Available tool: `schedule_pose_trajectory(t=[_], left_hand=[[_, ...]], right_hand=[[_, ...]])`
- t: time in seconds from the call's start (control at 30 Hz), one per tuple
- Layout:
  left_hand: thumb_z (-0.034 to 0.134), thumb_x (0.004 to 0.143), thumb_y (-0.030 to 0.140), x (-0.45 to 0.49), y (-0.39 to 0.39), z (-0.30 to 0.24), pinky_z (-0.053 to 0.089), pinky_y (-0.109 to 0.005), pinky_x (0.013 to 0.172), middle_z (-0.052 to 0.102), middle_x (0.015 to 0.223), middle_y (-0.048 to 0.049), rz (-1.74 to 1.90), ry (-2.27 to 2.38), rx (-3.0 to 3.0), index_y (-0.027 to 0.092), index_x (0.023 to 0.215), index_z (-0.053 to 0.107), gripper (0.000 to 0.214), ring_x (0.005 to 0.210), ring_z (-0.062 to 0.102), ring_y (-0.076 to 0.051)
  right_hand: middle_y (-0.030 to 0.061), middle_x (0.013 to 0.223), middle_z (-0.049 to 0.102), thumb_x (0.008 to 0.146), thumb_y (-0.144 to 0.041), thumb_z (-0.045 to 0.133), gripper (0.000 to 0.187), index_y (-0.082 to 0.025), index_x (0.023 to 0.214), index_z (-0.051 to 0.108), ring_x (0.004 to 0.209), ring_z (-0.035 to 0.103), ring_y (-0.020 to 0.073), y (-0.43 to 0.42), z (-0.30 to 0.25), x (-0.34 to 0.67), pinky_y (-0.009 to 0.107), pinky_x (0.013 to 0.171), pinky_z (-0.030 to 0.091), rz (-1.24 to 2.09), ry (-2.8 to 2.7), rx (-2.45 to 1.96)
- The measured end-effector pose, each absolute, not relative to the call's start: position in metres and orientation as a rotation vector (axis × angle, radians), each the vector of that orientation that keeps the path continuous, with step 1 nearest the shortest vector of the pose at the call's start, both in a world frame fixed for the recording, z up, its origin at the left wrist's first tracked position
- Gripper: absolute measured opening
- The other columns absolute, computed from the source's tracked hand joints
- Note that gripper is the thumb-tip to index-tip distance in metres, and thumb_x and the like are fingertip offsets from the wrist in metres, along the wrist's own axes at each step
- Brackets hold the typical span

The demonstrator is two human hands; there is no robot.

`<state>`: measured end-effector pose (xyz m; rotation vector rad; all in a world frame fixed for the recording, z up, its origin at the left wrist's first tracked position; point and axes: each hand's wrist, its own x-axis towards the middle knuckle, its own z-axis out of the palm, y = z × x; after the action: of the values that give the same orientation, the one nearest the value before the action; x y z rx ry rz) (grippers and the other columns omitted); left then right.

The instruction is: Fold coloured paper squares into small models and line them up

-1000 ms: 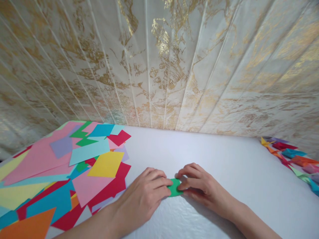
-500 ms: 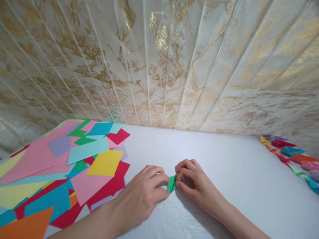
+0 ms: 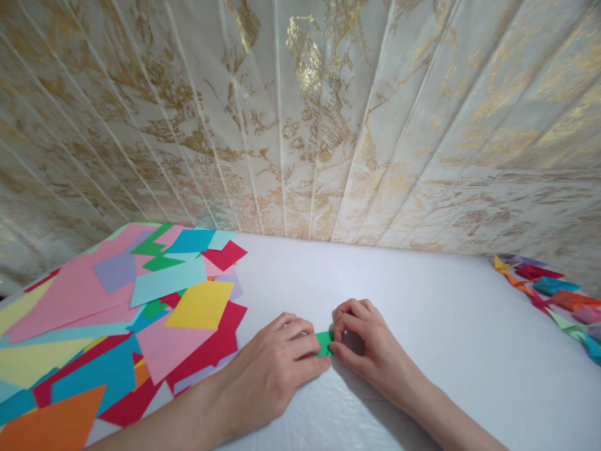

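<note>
1. Right hand [image 3: 370, 341]: fingers pinched narrow on the right end of a small, folded green paper piece [image 3: 323, 343].
2. Left hand [image 3: 282, 366]: fingers bent close about its left end, holding it; tips partly hidden.
3. Green piece between both hands, low over a smooth white tabletop [image 3: 422, 300].
4. Leftward: overlapping flat multicoloured paper sheets [image 3: 173, 351].
5. Far right: folded multicoloured paper shapes [image 3: 556, 286], clustered.
6. Behind: white, gold-patterned curtain [image 3: 319, 138].
</note>
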<state>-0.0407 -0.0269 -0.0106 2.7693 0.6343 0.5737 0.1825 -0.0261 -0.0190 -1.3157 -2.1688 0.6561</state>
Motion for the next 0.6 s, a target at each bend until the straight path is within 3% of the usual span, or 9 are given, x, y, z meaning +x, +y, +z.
schedule_pose_trajectory(t=[0.6], left_hand=[[0.051, 0.097, 0.008, -0.0397, -0.0241, -0.0191, 0.040, -0.039, 0.092, 0.068, 0.094, -0.0048, 0.544, 0.629, 2.880, 0.016, 0.111, 0.064, 0.020, 0.098, 0.055, -0.023]], right_hand=[[0.0036, 0.095, 0.062, 0.085, -0.005, 0.067, 0.019, -0.020, 0.075, 0.061, 0.093, 0.053, 0.0241, -0.0256, -0.0197, 0.1804, 0.043, 0.086, 0.043, 0.668, -2.154, -1.359]])
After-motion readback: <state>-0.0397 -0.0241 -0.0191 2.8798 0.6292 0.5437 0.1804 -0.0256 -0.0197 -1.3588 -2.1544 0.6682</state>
